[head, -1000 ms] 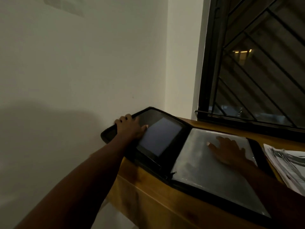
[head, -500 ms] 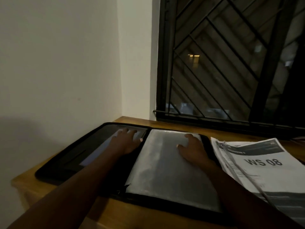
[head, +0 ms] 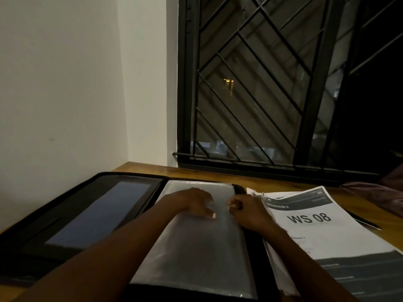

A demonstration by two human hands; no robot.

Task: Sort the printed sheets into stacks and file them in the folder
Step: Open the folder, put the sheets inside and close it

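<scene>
Folder [head: 43, 219], one, lies open at the left edge of the worktop [head: 218, 174], stiff-cased. Its clear sleeves [head: 196, 258] look thin and slippery, best pinched at an open edge. On them the left hand [head: 192, 203] and right hand [head: 248, 214] rest curled; whether either grip pinches plastic I cannot tell. One floppy stack of printed sheets [head: 309, 219] lies toward the right edge.

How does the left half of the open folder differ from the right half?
The left half is black and dark blue; the right half is pale, shiny plastic. The left hand and right hand touch the right half, not the left half. The right half lies beside the sheets; the left half is nearer the wall. Both lie flat on the table.
</scene>
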